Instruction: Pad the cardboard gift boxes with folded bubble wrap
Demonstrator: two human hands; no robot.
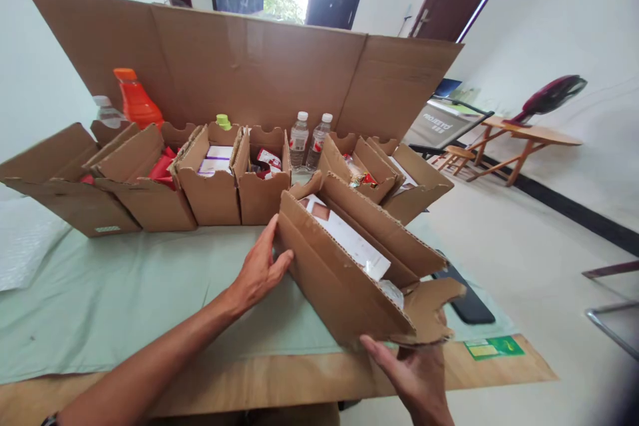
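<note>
The left hand (pixel 259 269) is pressing its open palm and spread fingers flat against the near left end of a cardboard box (pixel 349 266), with the thumb lying along the box's lower edge; nothing is clasped in it. The right hand (pixel 417 373) is reaching up from below at the box's right end, fingers loosely curled and touching the underside near a torn, notched flap (pixel 434 309); whether it is truly gripping the cardboard cannot be told. The box is sitting tilted between both hands at the front right of the table, over a pale green cloth (pixel 124 293), and white cartons (pixel 349 239) are lying inside it. Just beyond the box's right end a dark flat phone (pixel 469 303) is lying on the cloth. Behind, a row of open boxes (pixel 210 180) is standing in front of a tall cardboard sheet (pixel 249 66), with two water bottles (pixel 307 140) between them and an orange bottle (pixel 134 100) at the far left
</note>
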